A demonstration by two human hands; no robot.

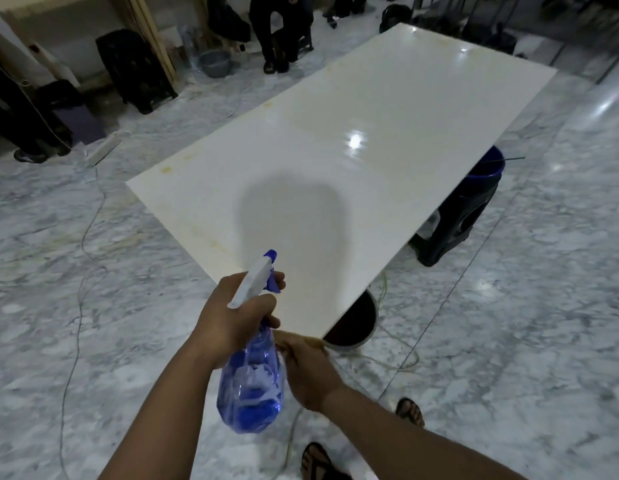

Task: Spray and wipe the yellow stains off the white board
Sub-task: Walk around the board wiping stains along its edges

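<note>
The large glossy white board (336,188) lies flat in front of me, raised off the floor. Faint yellow stains (165,169) mark its left edge, and pale yellow streaks (211,245) run along the near-left side. My left hand (232,323) grips the neck of a clear blue spray bottle (252,386), a finger on the blue trigger and the white nozzle aimed over the board. My right hand (308,370) sits against the bottle's side at the board's near corner; its fingers are partly hidden.
A white bucket (353,327) sits under the near corner, with a dark stool (453,223) and a blue bucket (488,164) under the right side. Cables (81,271) and a power strip (103,150) lie on the marble floor. A seated person (280,32) is at the back.
</note>
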